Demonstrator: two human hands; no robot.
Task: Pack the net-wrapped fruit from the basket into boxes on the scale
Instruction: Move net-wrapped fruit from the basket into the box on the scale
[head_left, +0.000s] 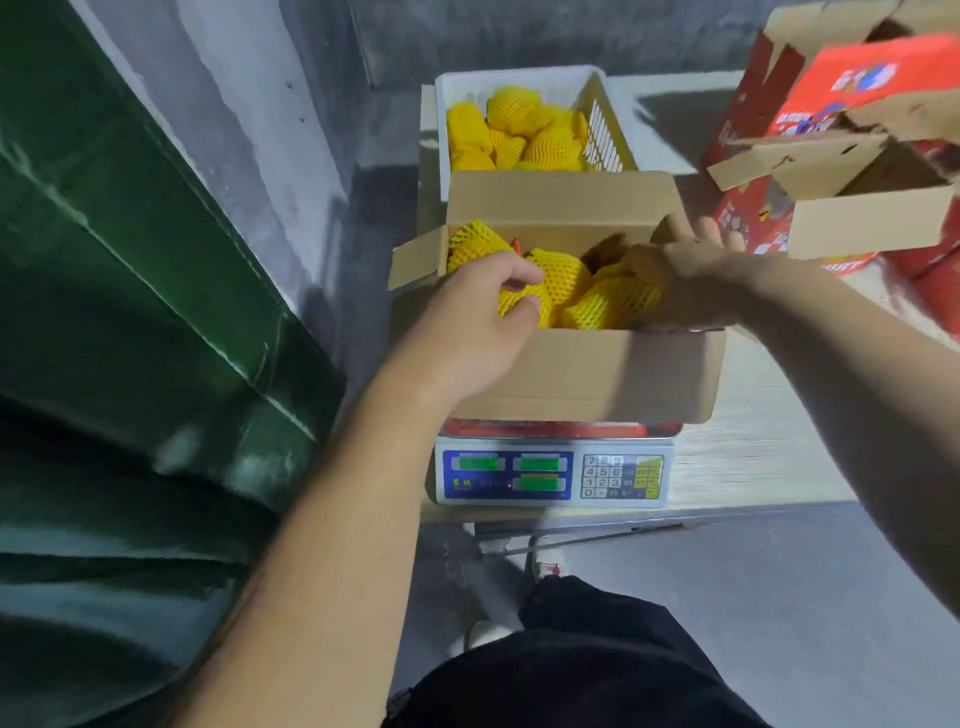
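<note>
Nearest me the scale (554, 470) carries the open box (582, 374); my left hand (467, 322) pinches a net-wrapped fruit (524, 304) inside it, my right hand (680, 280) curls on another fruit (610, 301); beyond, the basket (605, 124) holds more

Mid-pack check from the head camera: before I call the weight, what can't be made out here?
- White digital scale: green display digits too blurred to read.
- Open brown cardboard box: fruit count hidden by both hands and the near wall.
- Right hand: blurred, so its grip on the yellow net-wrapped fruit is unclear.
- White plastic basket: lower layers hidden by the box flap.
- Red printed cartons: cut off by the right edge.
</note>
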